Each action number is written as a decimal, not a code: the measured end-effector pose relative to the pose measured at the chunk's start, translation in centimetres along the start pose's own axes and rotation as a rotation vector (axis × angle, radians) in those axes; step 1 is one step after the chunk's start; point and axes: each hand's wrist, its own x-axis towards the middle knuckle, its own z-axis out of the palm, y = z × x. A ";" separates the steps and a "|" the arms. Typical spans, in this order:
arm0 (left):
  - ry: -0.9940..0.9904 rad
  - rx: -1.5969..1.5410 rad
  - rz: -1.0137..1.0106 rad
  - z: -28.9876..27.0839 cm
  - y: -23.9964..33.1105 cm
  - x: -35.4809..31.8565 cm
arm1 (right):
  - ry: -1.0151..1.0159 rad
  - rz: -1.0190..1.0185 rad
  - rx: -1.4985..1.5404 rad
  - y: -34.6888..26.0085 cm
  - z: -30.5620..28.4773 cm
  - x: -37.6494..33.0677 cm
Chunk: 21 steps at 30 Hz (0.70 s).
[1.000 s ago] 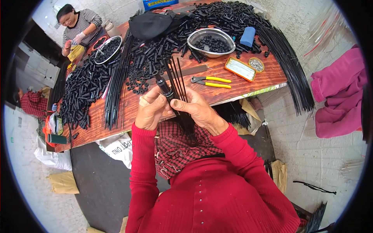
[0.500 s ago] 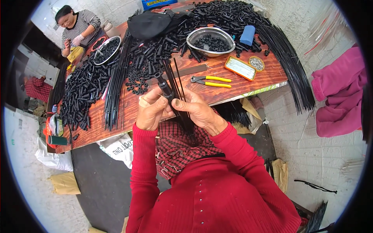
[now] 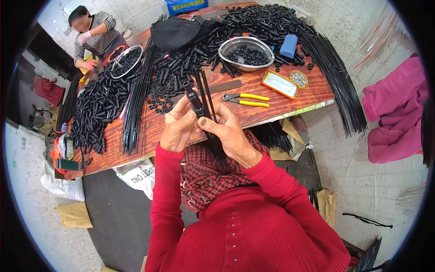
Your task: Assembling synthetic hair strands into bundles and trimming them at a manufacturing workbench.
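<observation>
My left hand (image 3: 178,128) and my right hand (image 3: 228,133) meet over the near edge of a wooden table (image 3: 149,129). Together they grip a small bundle of thin black rods (image 3: 206,93) that point up and away from me. A short black tube piece (image 3: 195,100) sits on one rod, pinched by the fingers of my left hand. My right thumb presses against the rods just below it. The lower ends of the rods run down behind my right hand toward my lap.
Heaps of black tube pieces (image 3: 97,109) and long black rods (image 3: 136,102) cover the table. A metal bowl (image 3: 246,53), yellow-handled pliers (image 3: 247,99), an orange tin (image 3: 281,84), a blue roll (image 3: 288,46) and a black bag (image 3: 174,32) lie there. Another person (image 3: 93,34) works at the far left end.
My hands have stayed together on the rods; the bundle has shifted slightly and the black tube piece sits a little farther along its rod.
</observation>
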 end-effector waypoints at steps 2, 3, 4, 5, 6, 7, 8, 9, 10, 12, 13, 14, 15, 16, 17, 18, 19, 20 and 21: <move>0.037 0.045 0.027 0.7 0.2 0.1 | 0.052 -0.030 -0.042 -0.1 0.4 -0.2; 0.078 0.089 0.053 0.9 0.2 0.1 | 0.052 -0.034 -0.041 -0.1 0.4 -0.1; 0.079 0.090 0.051 0.5 0.3 0.1 | 0.080 -0.041 -0.052 0.0 0.3 -0.1; 0.079 0.092 0.052 0.4 0.4 0.1 | 0.108 -0.048 -0.063 0.1 0.3 -0.1; 0.114 0.148 0.056 0.4 0.5 0.1 | 0.107 -0.049 -0.062 0.1 0.5 -0.1; 0.151 0.203 0.062 0.4 0.6 0.1 | 0.124 -0.053 -0.071 0.2 0.6 0.0; 0.152 0.205 0.065 0.4 0.6 0.0 | 0.141 -0.056 -0.080 0.2 0.7 0.0; 0.198 0.228 0.094 0.5 0.6 0.0 | 0.139 -0.056 -0.079 0.2 0.7 0.1; 0.241 0.252 0.120 0.5 0.5 -0.1 | 0.158 -0.058 -0.112 0.3 0.7 0.1; 0.257 0.305 0.161 0.9 0.7 -0.3 | 0.178 -0.061 -0.142 0.6 0.5 0.2; 0.275 0.357 0.203 1.1 0.8 -0.5 | 0.174 -0.085 -0.144 0.8 0.4 0.3; 0.275 0.360 0.203 1.1 0.8 -0.5 | 0.171 -0.109 -0.145 1.0 0.4 0.4; 0.300 0.469 0.227 1.2 0.8 -0.6 | 0.170 -0.111 -0.142 1.0 0.5 0.4; 0.324 0.578 0.251 1.3 0.9 -0.5 | 0.187 -0.128 -0.151 1.0 0.6 0.5; 0.321 0.584 0.251 1.8 1.0 -0.5 | 0.204 -0.145 -0.158 1.0 0.7 0.6; 0.349 0.631 0.267 2.8 1.0 -0.6 | 0.205 -0.149 -0.153 1.1 0.7 0.7; 0.374 0.682 0.284 3.3 1.2 -0.6 | 0.217 -0.168 -0.137 1.3 0.7 1.0; 0.362 0.671 0.249 3.2 1.3 -0.6 | 0.230 -0.187 -0.121 1.5 0.7 1.2; 0.354 0.679 0.249 3.3 1.5 -0.6 | 0.233 -0.194 -0.113 1.7 0.7 1.3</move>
